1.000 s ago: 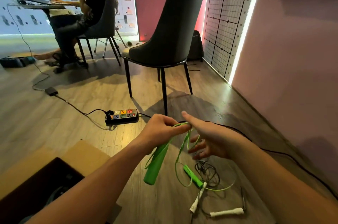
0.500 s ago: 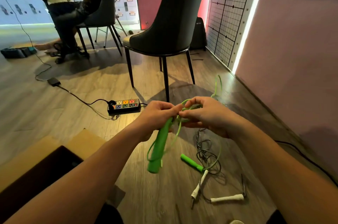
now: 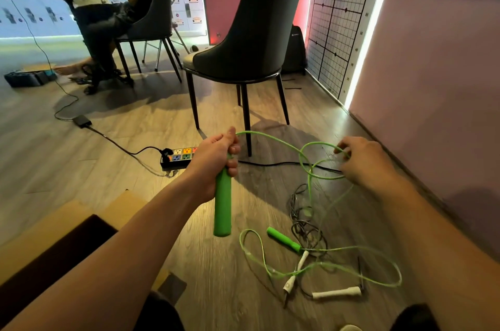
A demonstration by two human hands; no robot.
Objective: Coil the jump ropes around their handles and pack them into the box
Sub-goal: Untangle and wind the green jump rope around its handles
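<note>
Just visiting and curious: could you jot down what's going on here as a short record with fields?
left hand: grips the green handle, upright
right hand: pinches a loop of the green rope
other green handle: lying on the floor
white handles: on the floor beside it
box: open, lower left
coiling: rope loose, not wrapped yet

left hand [image 3: 216, 157] grips green handle [image 3: 222, 206] | right hand [image 3: 365, 160] pinches green rope [image 3: 273, 138]

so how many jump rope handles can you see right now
4. One green foam handle in the left hand; a second green handle on the wooden floor; a white handle and a second white handle near it. Others may hide in the dark cord tangle.
</note>
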